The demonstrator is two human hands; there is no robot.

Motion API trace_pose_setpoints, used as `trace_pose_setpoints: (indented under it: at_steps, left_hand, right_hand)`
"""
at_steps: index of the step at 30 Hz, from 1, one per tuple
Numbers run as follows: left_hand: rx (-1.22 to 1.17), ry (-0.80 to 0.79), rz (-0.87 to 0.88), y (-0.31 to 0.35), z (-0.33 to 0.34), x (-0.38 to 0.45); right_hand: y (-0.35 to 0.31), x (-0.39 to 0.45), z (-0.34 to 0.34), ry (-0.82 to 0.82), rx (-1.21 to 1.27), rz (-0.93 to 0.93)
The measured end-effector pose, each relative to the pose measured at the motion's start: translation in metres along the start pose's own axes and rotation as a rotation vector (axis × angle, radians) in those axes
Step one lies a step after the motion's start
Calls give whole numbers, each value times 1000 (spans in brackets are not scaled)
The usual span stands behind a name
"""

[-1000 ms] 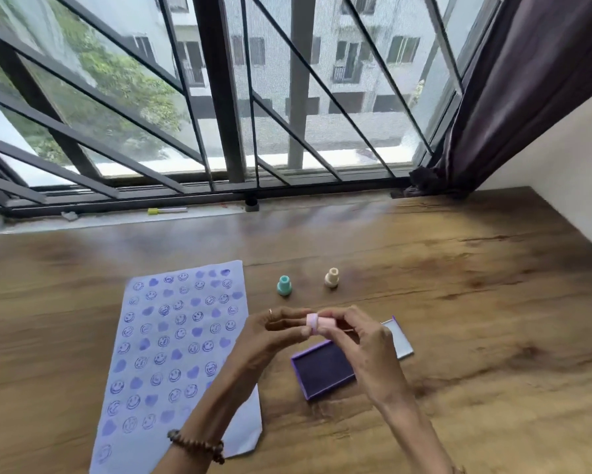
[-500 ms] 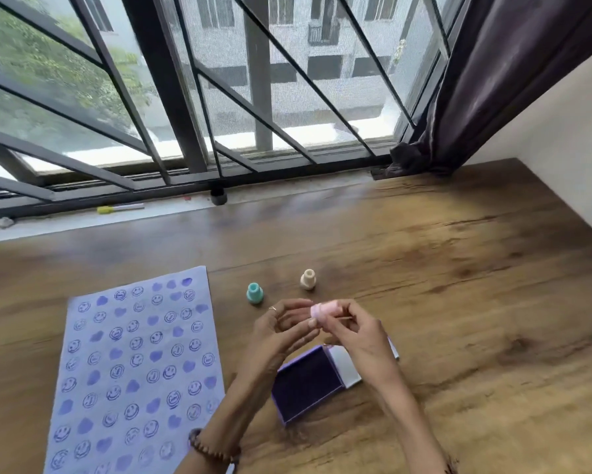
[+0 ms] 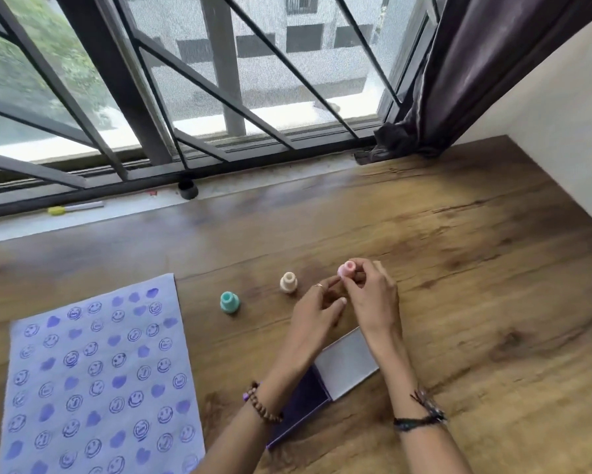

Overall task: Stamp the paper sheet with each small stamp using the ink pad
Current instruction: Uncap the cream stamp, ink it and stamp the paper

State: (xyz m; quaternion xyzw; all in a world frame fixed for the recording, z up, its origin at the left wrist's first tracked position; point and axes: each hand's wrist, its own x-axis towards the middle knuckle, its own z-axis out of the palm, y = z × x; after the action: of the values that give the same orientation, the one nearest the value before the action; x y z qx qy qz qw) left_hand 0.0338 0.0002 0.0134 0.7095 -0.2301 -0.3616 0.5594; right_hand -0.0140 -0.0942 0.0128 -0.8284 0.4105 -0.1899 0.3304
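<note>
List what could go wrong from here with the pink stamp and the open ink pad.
1. The pink stamp is pinched only at the fingertips of the right hand, above bare wood; a slip could drop it and mark the table.
2. The open ink pad lies right under both wrists; the left hand or its bracelet could brush the ink.
3. The paper sheet looks nearly full, so a new print may overlap.
</note>
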Motion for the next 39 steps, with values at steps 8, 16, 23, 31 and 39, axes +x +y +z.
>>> trace_pose_setpoints:
  at_steps: [8, 16, 23, 31, 39]
  left_hand:
    - [-99, 364, -196, -22, -37, -37]
    - [-165, 326, -196, -13, -47, -22]
    - [-267, 330, -37, -11, -58, -56]
    - [-321, 250, -77, -11, -64, -121]
    - [56, 516, -70, -30, -85, -159]
  right_hand:
    - [-11, -46, 14, 123, 141, 13]
    - [-45, -34, 40, -219, 50, -100]
    - [-39, -65, 16, -284, 353, -39]
    - [-39, -132, -3, -367, 651, 89]
    - [-56, -163, -12, -387, 1226, 565]
